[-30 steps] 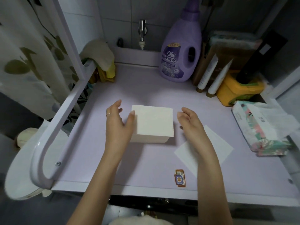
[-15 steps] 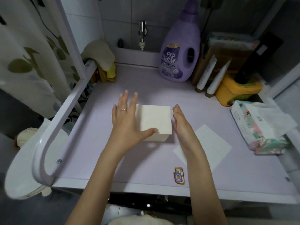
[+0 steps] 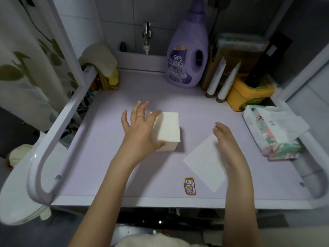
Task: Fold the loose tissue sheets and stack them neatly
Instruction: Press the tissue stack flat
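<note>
A thick white stack of folded tissues (image 3: pixel 169 130) stands on the lilac tabletop (image 3: pixel 106 166). My left hand (image 3: pixel 142 127) lies over the stack's left side with fingers spread, thumb against its near edge. A single flat tissue sheet (image 3: pixel 204 163) lies to the right of the stack. My right hand (image 3: pixel 225 138) hovers over that sheet's far corner, fingers loosely bent, holding nothing that I can see. A floral tissue pack (image 3: pixel 270 132) with a sheet sticking out lies at the right edge.
A purple detergent bottle (image 3: pixel 188 50), two white tubes (image 3: pixel 222 81) and a yellow tub (image 3: pixel 249 91) line the back right. A white rail (image 3: pixel 58 129) runs along the left side with a cloth (image 3: pixel 99 57) draped at its far end. A small sticker (image 3: pixel 190 186) sits near the front edge.
My left hand slid further over the top of the stack. My right hand left the stack's right side and moved right, over the loose sheet.
</note>
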The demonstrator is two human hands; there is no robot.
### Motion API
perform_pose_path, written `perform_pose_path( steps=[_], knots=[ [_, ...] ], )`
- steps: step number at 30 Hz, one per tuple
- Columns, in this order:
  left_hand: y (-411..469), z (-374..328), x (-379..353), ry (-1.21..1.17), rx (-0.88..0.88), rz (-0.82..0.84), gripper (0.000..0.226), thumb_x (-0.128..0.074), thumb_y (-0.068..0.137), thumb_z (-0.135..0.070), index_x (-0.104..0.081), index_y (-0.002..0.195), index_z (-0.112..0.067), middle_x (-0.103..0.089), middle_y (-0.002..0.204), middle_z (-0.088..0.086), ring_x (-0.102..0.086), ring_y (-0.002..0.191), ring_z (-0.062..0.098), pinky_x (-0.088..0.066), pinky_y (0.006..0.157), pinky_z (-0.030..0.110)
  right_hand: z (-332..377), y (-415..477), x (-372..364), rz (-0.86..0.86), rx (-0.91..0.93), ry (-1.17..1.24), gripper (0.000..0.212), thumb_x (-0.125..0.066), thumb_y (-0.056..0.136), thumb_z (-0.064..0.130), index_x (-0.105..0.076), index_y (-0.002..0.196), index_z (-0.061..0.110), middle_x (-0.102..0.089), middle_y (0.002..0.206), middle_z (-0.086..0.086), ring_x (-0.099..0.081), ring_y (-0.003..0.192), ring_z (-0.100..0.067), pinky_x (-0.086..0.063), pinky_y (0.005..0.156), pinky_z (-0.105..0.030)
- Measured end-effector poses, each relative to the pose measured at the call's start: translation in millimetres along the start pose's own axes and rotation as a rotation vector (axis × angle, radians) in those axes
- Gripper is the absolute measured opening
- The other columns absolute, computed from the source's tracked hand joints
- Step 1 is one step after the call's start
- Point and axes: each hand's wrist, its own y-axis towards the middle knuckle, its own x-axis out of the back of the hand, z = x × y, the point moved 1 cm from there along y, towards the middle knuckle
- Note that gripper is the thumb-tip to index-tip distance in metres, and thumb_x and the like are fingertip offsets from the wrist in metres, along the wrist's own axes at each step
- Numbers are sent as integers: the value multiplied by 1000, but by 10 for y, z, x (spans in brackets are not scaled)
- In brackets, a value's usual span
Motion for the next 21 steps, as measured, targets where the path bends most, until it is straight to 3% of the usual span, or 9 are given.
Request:
perform_pose_path(
  steps=[5,8,10,12,14,16,18,21],
  knots=[
    [-12,-57,3,-2,0,-46,83,-81,70,-37,-39,141,-24,-13,158,9,4,147,22,13,112,42,-414,25,327,-215,-74,-217,52,-54,95,21,-37,144,18,-40,149,-9,-40,135,-27,-32,112,-42],
    [-75,-148,-40,-26,-63,-76,81,-81,69,-31,-42,139,-19,-16,156,15,2,147,28,12,112,42,-548,19,411,-272,-129,-457,65,-67,88,31,-41,143,9,-45,142,-16,-39,132,-36,-34,108,-43],
    [-120,-240,-94,-94,-145,-115,73,-77,68,-33,-48,134,-17,-25,153,16,-6,145,30,6,113,42,-615,-4,420,-295,-135,-458,55,-71,84,31,-53,131,10,-54,130,-13,-45,125,-34,-40,103,-43],
    [-162,-363,-140,-236,-205,-147,58,-68,72,-35,-55,127,-19,-35,148,12,-15,142,25,-4,114,39,-677,-23,421,-285,-63,-452,28,-70,83,27,-64,108,14,-64,111,-8,-54,113,-30,-45,93,-39],
    [-201,-495,-163,-432,-234,-114,47,-63,78,-32,-58,123,-20,-43,142,5,-28,138,19,-16,114,32,-668,-61,424,-213,70,-374,9,-67,83,23,-64,89,16,-65,97,-6,-59,97,-23,-44,78,-31],
    [-245,-619,-183,-607,-240,6,48,-67,82,-22,-54,128,-20,-44,142,1,-34,135,13,-23,113,23,-575,-163,436,-80,198,-189,5,-65,88,17,-60,87,15,-64,97,-1,-59,92,-11,-42,77,-28],
    [-289,-700,-217,-641,-236,104,62,-70,82,-15,-44,138,-22,-36,149,-2,-29,139,10,-20,112,16,-446,-301,447,51,309,-33,6,-64,90,10,-60,88,13,-64,95,6,-59,89,-3,-43,79,-27],
    [-315,-772,-255,-617,-218,165,85,-73,80,-14,-24,149,-24,-22,155,-5,-17,143,6,-14,113,15,-241,-515,457,125,422,115,9,-65,84,16,-59,81,22,-62,85,12,-56,83,-3,-42,75,-19]
  ],
)
